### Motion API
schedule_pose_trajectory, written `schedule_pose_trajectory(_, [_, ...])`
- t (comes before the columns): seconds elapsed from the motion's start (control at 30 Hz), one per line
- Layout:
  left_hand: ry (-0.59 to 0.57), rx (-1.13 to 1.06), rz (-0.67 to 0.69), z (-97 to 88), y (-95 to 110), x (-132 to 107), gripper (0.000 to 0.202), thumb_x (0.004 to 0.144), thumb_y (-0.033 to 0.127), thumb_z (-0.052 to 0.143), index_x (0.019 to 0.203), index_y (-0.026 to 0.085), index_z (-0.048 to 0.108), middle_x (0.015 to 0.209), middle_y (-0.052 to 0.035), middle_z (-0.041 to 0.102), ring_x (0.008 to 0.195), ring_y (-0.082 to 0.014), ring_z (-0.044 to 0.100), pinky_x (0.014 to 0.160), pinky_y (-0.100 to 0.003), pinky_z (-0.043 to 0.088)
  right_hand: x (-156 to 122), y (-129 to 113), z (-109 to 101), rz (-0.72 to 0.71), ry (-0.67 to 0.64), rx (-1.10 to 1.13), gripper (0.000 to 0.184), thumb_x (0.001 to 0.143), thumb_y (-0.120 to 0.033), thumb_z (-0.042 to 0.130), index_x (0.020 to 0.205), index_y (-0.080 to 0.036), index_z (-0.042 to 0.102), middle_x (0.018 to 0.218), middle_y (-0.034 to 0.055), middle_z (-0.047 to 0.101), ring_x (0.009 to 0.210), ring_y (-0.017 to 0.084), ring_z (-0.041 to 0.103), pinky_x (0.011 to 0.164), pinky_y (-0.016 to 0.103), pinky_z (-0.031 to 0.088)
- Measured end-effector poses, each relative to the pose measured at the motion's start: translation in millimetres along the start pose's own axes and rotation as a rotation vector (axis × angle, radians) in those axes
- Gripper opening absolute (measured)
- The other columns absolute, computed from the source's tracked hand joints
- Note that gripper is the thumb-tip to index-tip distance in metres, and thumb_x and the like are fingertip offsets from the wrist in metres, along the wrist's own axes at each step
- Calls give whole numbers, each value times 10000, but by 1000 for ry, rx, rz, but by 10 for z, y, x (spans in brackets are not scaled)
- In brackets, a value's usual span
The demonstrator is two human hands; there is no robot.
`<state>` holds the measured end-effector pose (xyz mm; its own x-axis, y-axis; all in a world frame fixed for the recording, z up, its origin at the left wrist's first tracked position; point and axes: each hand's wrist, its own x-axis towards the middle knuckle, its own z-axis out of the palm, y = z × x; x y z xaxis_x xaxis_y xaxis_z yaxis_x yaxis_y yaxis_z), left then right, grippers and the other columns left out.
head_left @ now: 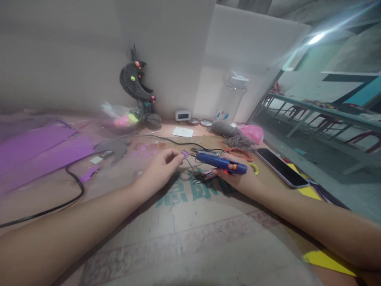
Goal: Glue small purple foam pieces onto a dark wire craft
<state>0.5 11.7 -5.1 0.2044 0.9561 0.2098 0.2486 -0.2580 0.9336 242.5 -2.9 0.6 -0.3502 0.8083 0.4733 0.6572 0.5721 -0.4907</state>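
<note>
Between thumb and finger, my left hand [166, 167] pinches a small purple piece [185, 154]. A thin grey strand [191, 169] hangs in a curve just below it. My right hand [238, 174] is wrapped round a blue hot glue gun [217, 161], whose metal nozzle points left and sits at or very near the purple piece. I cannot tell whether the two touch. A pair of small thread snips [205, 177] shows under the gun by my right fingers. Orange-handled scissors [242, 153] lie behind the gun.
Purple sheets [44, 153] cover the left, beside a black cable [80, 186]. At the back are a dark crescent ornament [132, 81], a small clock [182, 115], a clear bottle [230, 99] and grey yarn [233, 135]. A phone [281, 169] lies right, near yellow sheets [329, 262].
</note>
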Motion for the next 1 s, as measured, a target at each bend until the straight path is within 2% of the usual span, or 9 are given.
schedule_pose_trajectory(0.17, [-3,-27,-5,-2,-9,3,256,848,434,563,780,191,601,792,-11,632,756,-171,579,706,-266,418,8,-19,-1,2,14,-23,188,796,-347,655,732,-209,544,664,-18,569,609,136,532,572,243,429])
schedule_pose_trajectory(0.43, [-12,-36,1,-15,-52,1,280,851,462,554,793,190,589,772,3,611,758,-165,581,729,-268,419,58,17,30,104,64,75,229,797,-430,654,810,-216,574,715,16,632,674,191,608,630,298,504])
schedule_pose_trajectory(0.67, [1,-29,-28,-6,-20,5,280,856,458,548,823,184,599,773,-2,606,747,-160,565,708,-264,415,130,-101,-144,191,146,156,294,902,-446,512,802,-188,614,781,52,660,720,175,613,693,302,512])
schedule_pose_trajectory(0.83, [-12,-54,-33,-4,-17,4,283,850,463,555,830,184,594,767,-8,629,755,-172,591,732,-279,428,200,-127,-271,173,278,275,319,810,-487,636,915,-186,621,873,66,688,780,196,643,723,326,531])
schedule_pose_trajectory(0.9, [-11,-55,-28,-2,-24,-1,293,850,475,553,832,185,593,772,-6,629,753,-172,596,729,-279,430,248,-124,-308,188,313,249,336,755,-472,695,908,-180,629,872,71,699,815,220,653,742,344,535])
schedule_pose_trajectory(1.0, [-7,-30,-21,1,-28,-7,291,856,470,546,835,184,596,780,-5,626,758,-169,592,723,-273,424,382,-58,-336,252,286,133,337,783,-476,657,909,-163,651,854,78,703,815,237,654,744,360,531])
